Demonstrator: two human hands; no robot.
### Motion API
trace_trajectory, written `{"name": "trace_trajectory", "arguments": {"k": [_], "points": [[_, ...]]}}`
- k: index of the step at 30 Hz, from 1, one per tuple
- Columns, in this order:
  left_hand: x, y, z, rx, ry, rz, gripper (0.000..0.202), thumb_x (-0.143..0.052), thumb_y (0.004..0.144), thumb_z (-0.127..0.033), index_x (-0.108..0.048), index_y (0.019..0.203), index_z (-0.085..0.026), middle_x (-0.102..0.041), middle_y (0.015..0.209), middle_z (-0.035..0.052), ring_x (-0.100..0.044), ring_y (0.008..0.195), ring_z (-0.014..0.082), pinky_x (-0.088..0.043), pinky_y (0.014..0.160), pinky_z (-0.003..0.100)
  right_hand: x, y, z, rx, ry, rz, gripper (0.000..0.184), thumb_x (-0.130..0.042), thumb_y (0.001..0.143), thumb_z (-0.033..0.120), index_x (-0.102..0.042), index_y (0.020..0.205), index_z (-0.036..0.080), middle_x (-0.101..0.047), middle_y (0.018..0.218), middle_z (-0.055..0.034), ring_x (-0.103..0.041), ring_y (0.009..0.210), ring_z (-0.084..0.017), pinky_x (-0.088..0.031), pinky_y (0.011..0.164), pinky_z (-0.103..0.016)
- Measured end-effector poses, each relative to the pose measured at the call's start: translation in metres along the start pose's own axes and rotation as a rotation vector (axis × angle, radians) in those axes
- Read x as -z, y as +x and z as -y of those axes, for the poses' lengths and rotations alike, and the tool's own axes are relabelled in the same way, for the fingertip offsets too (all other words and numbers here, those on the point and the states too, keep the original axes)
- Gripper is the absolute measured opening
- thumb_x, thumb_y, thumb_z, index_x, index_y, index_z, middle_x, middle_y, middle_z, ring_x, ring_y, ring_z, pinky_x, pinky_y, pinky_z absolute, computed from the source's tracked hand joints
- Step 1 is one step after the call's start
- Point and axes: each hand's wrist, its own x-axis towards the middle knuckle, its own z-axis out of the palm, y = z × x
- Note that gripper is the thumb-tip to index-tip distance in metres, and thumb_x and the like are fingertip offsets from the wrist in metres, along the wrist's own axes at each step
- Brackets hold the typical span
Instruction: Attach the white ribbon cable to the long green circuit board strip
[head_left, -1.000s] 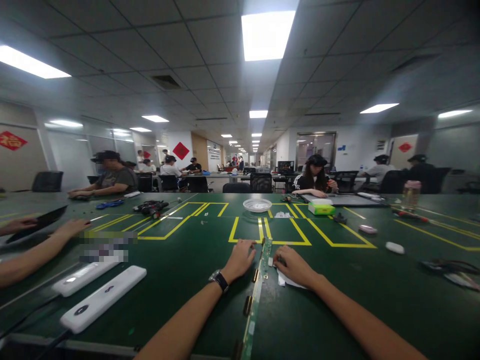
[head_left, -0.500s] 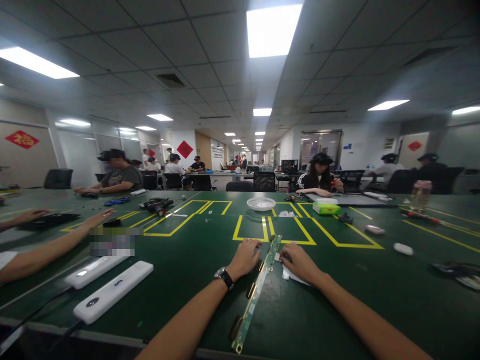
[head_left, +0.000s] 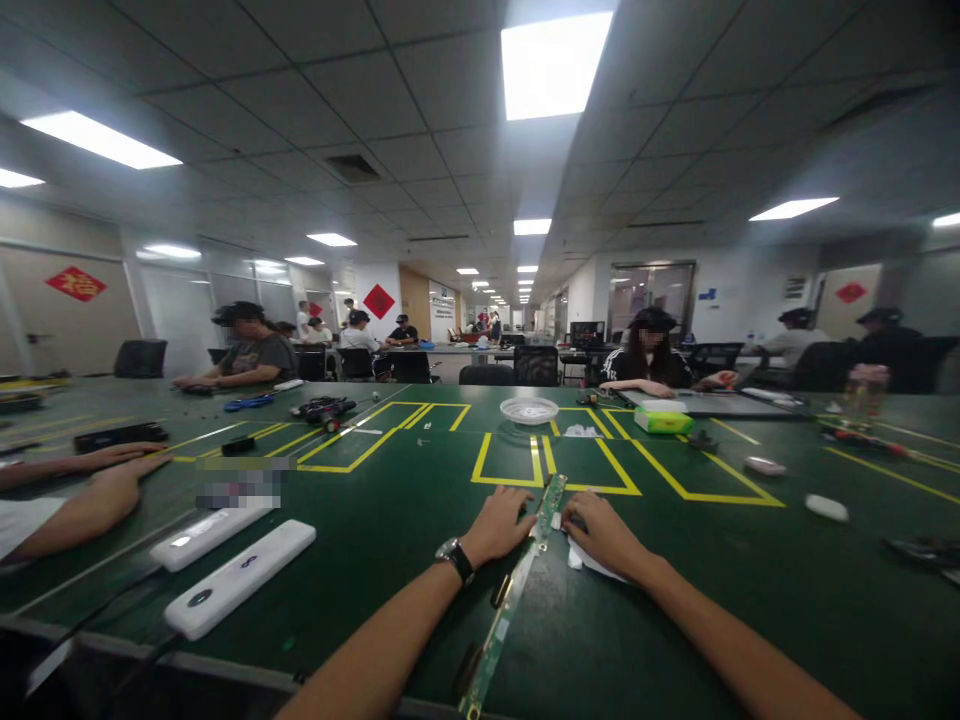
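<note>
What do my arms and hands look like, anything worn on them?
No sleeves show: both arms are bare to the picture's edge. The left hand and right hand are ungloved. A watch with a dark strap and round face sits on the left wrist.

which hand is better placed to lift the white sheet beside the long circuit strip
Right, likely: the right hand lies on the white sheet; the left hand is across the circuit strip from it.

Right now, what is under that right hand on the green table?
A white sheet pokes out beneath the right hand, beside the narrow circuit board. The hand covers the rest.
</note>
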Motion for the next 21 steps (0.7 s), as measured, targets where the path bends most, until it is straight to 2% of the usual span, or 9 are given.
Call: {"name": "trace_trajectory", "arguments": {"k": [4, 12, 18, 21], "points": [[0.0, 0.0, -0.002, -0.01, 0.019, -0.007, 0.033, -0.049, 0.089, -0.037, -0.057, 0.116, -0.02, -0.062, 0.109, 0.0073, -0.049, 0.103, 0.0236, -0.04, 0.09, 0.035, 0.0, 0.0, 0.009, 0.073, 0.021, 0.035, 0.012, -0.052, 0.085, 0.023, -0.064, 0.085, 0.022, -0.063, 0.092, -0.0041, -0.054, 0.093, -0.021, -0.037, 0.08, -0.03], [0.004, 0.002, -0.001, 0.086, -0.029, -0.062, 0.031, -0.048, 0.089, -0.031, -0.058, 0.115, -0.017, -0.063, 0.105, 0.0082, -0.05, 0.103, 0.0234, -0.039, 0.09, 0.035, 0.002, 0.002, -0.005, -0.076, -0.055, -0.012, 0.013, -0.054, 0.083, 0.024, -0.066, 0.083, 0.02, -0.064, 0.088, -0.0055, -0.055, 0.09, -0.022, -0.036, 0.08, -0.033], [-0.001, 0.003, 0.002, 0.081, -0.036, -0.082, 0.03, -0.047, 0.089, -0.029, -0.058, 0.114, -0.017, -0.063, 0.107, 0.0084, -0.05, 0.104, 0.0233, -0.038, 0.092, 0.035, 0.004, 0.0, 0.008, 0.044, 0.019, 0.027, 0.013, -0.052, 0.085, 0.021, -0.066, 0.086, 0.02, -0.064, 0.091, -0.0056, -0.055, 0.092, -0.021, -0.038, 0.081, -0.03], [0.0, 0.003, 0.003, 0.08, -0.04, -0.087, 0.03, -0.047, 0.089, -0.027, -0.059, 0.114, -0.016, -0.063, 0.107, 0.0086, -0.05, 0.104, 0.0232, -0.037, 0.093, 0.035, 0.005, -0.001, 0.009, 0.036, 0.011, 0.025, 0.011, -0.055, 0.084, 0.022, -0.066, 0.085, 0.02, -0.064, 0.09, -0.0049, -0.055, 0.091, -0.021, -0.038, 0.081, -0.03]]}}
